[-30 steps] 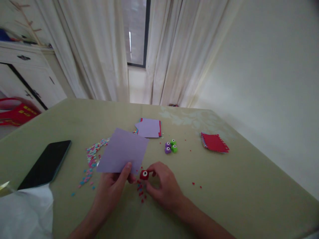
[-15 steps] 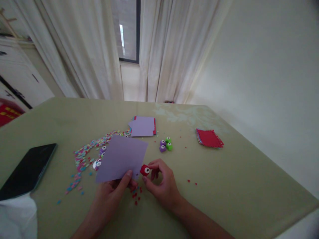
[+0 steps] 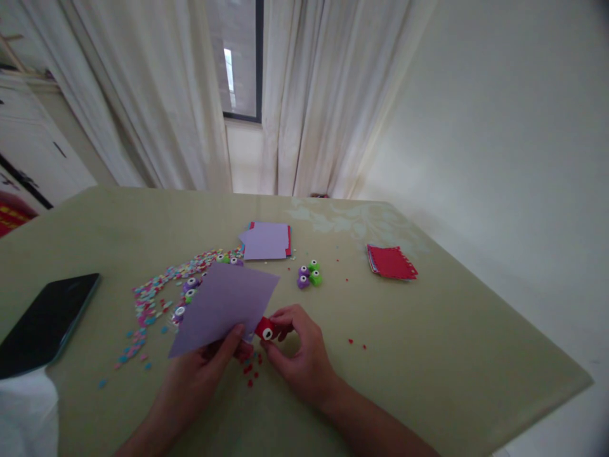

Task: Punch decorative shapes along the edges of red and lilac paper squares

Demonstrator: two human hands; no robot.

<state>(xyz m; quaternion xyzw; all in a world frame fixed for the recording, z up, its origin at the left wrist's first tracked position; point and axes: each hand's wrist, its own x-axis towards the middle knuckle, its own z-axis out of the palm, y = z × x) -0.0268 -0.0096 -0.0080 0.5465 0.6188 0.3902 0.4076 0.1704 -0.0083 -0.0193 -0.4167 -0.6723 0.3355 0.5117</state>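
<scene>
My left hand (image 3: 209, 365) grips a purple sheet of paper (image 3: 226, 304) at its lower edge, thumb on top and fingers beneath. In my right hand (image 3: 302, 355), between thumb and fingertips, is a small red paper punch (image 3: 265, 329) with an eye-like white and black button. The punch sits against the sheet's lower right edge; whether the paper is inside its slot I cannot tell. Tiny red paper cutouts (image 3: 250, 369) lie on the table below. Beyond my right hand stand several purple and green punches (image 3: 309, 275). More punches (image 3: 190, 285) are partly hidden behind the sheet.
Colourful paper cutouts (image 3: 157, 289) form a curved trail at left. Behind the sheet lies a stack of purple and red paper (image 3: 267, 242); red paper with notched edges (image 3: 392, 263) is stacked at right. A black phone (image 3: 50, 320) and white tissue (image 3: 28, 409) occupy the left side.
The red punch has turned and moved against the sheet's edge. The purple sheet has tilted slightly, and the whole view has shifted a little.
</scene>
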